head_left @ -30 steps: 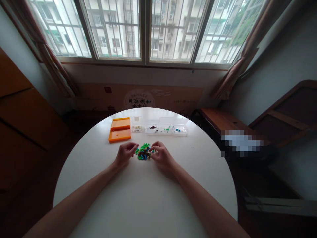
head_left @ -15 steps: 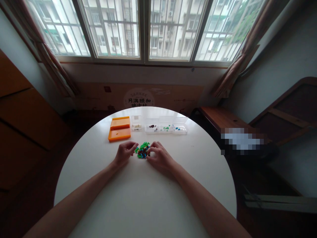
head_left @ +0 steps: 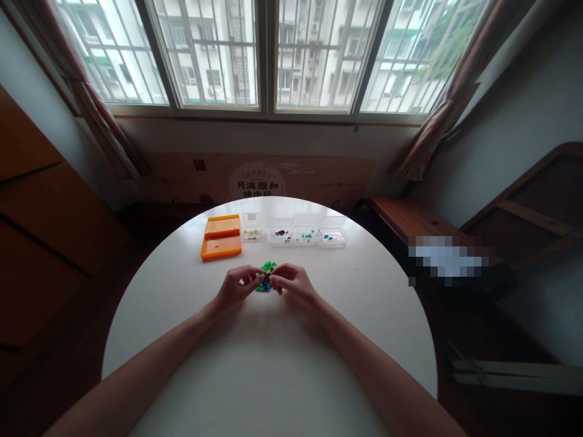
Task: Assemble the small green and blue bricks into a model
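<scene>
A small heap of green, blue and dark brown toy bricks (head_left: pixel 268 266) lies on the white round table (head_left: pixel 255 364). My left hand (head_left: pixel 239 283) comes in over the heap's left side, thumb and fingertips pinched together. From the other side my right hand (head_left: pixel 295 283) reaches over the right part of the heap, also in a pinch. The fingertips of both hands nearly meet above the bricks and hide part of them. Whatever sits between the fingertips is too small to make out.
Behind the heap stand an orange open case (head_left: pixel 221 246), a clear box with pale pieces (head_left: pixel 252 238), a clear box with dark and green pieces (head_left: pixel 291 241), and another with blue pieces (head_left: pixel 332 244). A wooden bench (head_left: pixel 405 221) is beyond the table's right edge.
My left hand has moved right, over the heap, and its fingertips are now close to those of my right hand. More of the heap is covered. The boxes stay in place.
</scene>
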{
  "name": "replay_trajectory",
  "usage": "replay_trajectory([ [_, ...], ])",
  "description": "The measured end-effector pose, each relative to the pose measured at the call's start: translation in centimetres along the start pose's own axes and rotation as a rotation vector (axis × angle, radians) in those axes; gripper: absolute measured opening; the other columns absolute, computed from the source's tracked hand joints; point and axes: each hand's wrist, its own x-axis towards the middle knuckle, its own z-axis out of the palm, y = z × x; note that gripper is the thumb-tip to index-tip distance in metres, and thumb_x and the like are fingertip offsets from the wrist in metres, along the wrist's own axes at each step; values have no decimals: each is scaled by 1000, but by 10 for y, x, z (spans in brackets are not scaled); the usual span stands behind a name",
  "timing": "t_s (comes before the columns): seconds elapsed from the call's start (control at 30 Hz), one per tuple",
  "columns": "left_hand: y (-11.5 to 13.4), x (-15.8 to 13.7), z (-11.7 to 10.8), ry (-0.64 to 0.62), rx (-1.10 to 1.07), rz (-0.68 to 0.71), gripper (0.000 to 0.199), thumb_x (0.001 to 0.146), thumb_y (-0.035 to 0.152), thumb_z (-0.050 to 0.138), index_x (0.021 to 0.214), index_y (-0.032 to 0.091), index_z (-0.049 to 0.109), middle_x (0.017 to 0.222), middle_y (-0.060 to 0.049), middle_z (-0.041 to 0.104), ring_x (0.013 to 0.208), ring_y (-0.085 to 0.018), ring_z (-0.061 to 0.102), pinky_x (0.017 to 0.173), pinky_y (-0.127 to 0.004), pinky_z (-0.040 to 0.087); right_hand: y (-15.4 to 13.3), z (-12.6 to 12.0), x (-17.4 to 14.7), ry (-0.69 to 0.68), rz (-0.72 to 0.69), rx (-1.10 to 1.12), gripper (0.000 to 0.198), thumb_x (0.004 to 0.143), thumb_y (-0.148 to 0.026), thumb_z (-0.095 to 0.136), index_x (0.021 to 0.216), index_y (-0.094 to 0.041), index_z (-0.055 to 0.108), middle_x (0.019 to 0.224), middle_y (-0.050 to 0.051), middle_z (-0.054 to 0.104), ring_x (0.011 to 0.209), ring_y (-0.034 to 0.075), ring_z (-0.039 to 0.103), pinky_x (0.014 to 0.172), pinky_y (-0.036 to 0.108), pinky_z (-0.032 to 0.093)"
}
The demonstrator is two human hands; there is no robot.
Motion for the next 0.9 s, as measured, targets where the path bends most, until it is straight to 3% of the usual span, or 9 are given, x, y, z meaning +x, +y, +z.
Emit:
replay_trajectory([
  [0.23, 3, -2, 5, -33, -13, 74, 13, 79, 24, 62, 82, 12, 68, 62, -2, 60, 46, -5, 49, 44, -15, 41, -5, 0, -2, -37, 74, 27, 29, 60, -33, 77, 77, -12, 67, 60, 2, 65, 53, 12, 59, 47, 23, 47],
  [0.9, -1, -6, 5, -88, 8, 126, 14, 82, 26, 60, 85, 14, 67, 70, -3, 57, 52, -6, 51, 49, -17, 43, -10, 0, -3, -39, 110, -21, 33, 58, -40, 77, 73, -12, 68, 58, 1, 62, 50, 8, 48, 49, 22, 35],
])
